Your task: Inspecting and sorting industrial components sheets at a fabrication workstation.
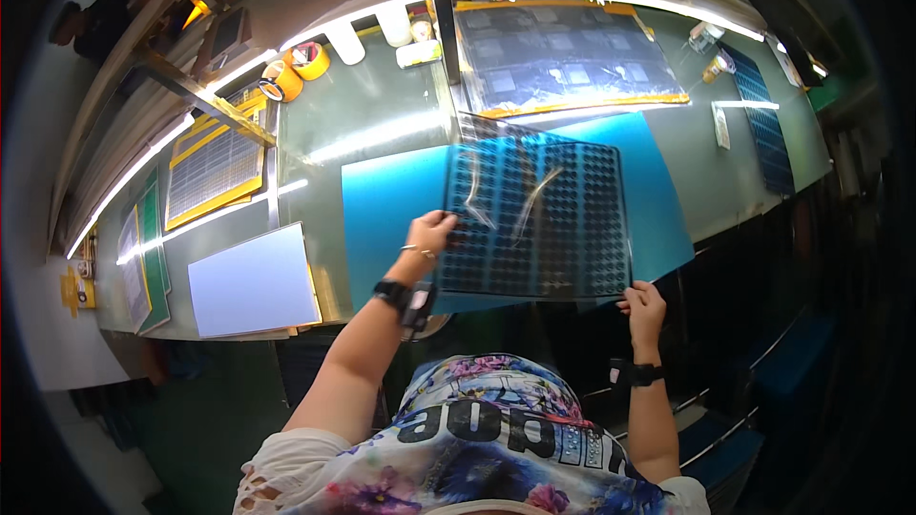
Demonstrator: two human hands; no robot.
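Between my two hands is a dark see-through sheet [572, 229] printed with rows of small round shapes. My left hand [432, 232] pinches its left edge. At the near right corner, my right hand [643, 301] grips it with closed fingers. The sheet is tilted over a bright blue mat [391, 200] on the bench, and blue shows through it. Light streaks glint across its surface. Whether its far edge touches the mat, I cannot tell.
A white board [253, 281] lies to the left, with a yellow-edged gridded sheet [218, 167] beyond it. Orange tape rolls [280, 81] stand near a metal post [440, 10]. At the back lies a plastic-covered panel [563, 57]; a dark blue strip [759, 119] is at right.
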